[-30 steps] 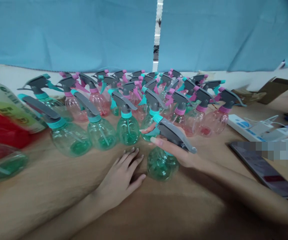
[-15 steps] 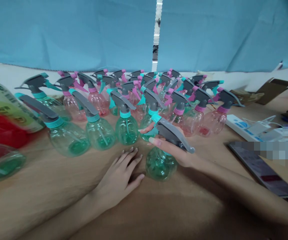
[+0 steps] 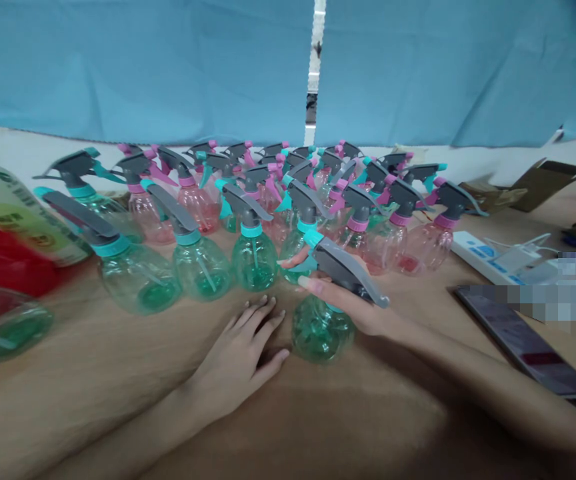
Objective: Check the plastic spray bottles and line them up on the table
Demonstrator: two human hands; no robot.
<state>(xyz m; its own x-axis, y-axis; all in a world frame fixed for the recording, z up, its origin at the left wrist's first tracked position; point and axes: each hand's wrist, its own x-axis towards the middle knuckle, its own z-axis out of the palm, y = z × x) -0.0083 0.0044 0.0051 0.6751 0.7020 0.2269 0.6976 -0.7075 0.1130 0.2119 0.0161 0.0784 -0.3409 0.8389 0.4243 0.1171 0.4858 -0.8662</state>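
Observation:
A green see-through spray bottle with a grey and turquoise trigger head stands upright on the table in front of me. My right hand is closed around the neck below that head, its thumb and a finger reaching forward by the trigger. To the left of this bottle, my left hand lies flat on the tabletop, fingers spread, holding nothing. Just beyond its fingertips is another green spray bottle. More green ones, such as this spray bottle, stand to the left.
Several pink spray bottles and green ones crowd the back of the table. At right lie a phone, a white power strip and an open cardboard box. At left are a large pale bottle and red material.
Almost nothing differs. The whole view has shifted very slightly; both hands and the held spray bottle keep their places.

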